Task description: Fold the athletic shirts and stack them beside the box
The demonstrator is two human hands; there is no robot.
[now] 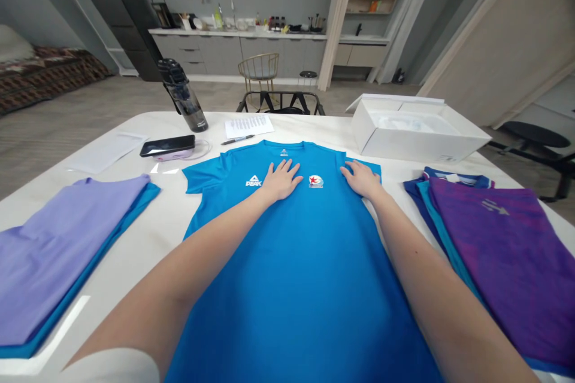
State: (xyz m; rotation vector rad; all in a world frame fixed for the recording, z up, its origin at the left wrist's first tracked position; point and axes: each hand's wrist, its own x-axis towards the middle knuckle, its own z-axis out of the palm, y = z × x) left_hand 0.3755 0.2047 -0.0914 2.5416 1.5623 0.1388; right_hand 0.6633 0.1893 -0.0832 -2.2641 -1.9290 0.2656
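A blue T-shirt (296, 263) lies spread front side up on the white table, its collar at the far end and its lower part running out of the bottom of the view. Flat on its chest, between the PEAK logo and the round emblem, rests my left hand (281, 181) with fingers spread. My right hand (363, 179) presses on the shirt near the right sleeve, fingers apart. Neither hand holds anything.
Folded lavender and blue clothes (72, 233) lie at left, a purple folded stack (503, 251) at right. Behind stand a white box (404, 137) and a dark bottle (186, 99). A phone (168, 146), pen (238, 139) and printed paper (249, 125) lie on the table (139, 215).
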